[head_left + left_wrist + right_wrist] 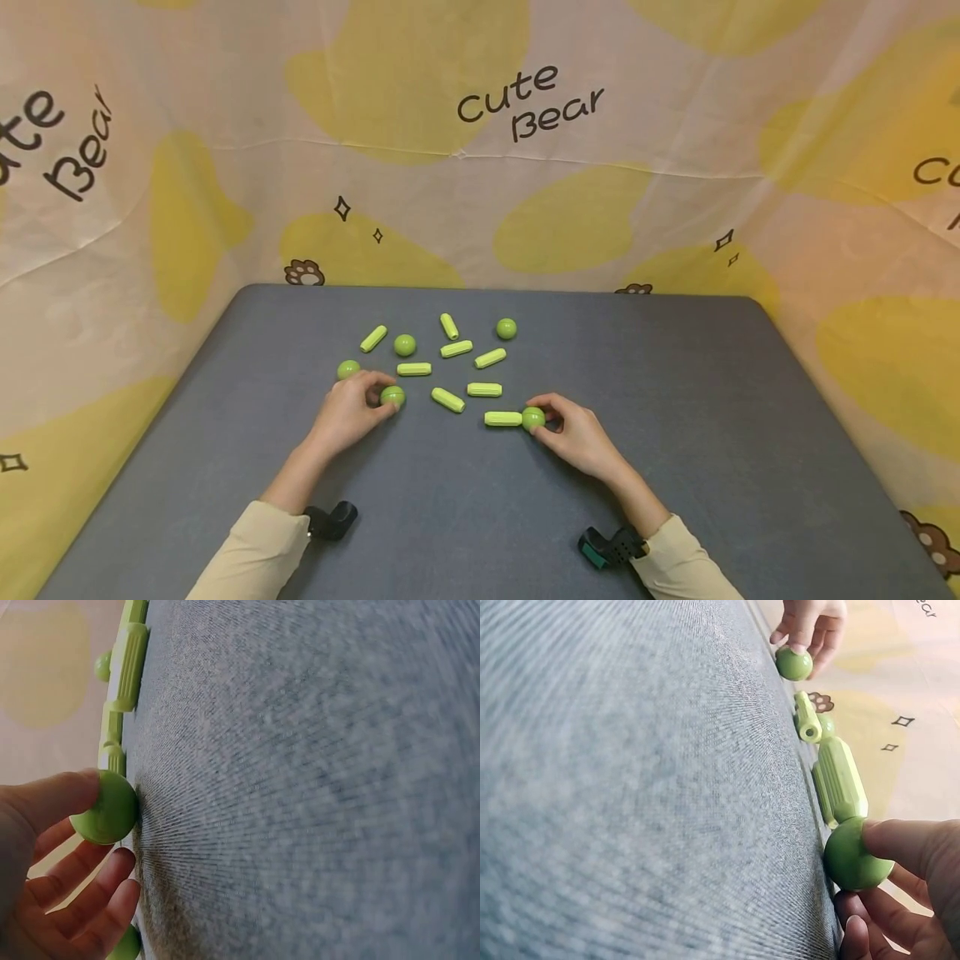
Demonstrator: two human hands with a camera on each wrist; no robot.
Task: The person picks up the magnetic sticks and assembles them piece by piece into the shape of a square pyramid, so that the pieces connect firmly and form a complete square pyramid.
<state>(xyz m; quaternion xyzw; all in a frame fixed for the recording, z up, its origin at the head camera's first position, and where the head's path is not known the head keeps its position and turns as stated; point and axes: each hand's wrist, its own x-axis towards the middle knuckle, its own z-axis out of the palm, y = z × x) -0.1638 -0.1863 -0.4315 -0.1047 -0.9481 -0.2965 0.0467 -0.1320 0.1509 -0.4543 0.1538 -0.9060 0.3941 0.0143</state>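
Observation:
My left hand (351, 414) pinches a glossy green ball (393, 396) between thumb and fingers, low over the grey table. In the left wrist view the thumb presses on the near side of this ball (112, 810). On the other side, my right hand (577, 436) holds a second green ball (533, 418) by thumb and fingertips. A light-green ridged rod (502, 418) lines up with that ball, its end meeting the ball; the right wrist view shows this rod (841, 776) too. A third ball (348, 369) sits just behind my left hand, partly covered by it.
Several loose ridged rods lie between and beyond the hands, among them one rod (447, 400) in the middle and another rod (484, 389) nearer the right hand. Two more balls stand farther back, one ball (404, 345) left and one ball (506, 328) right. Printed cloth (420, 225) hangs behind the table (465, 517).

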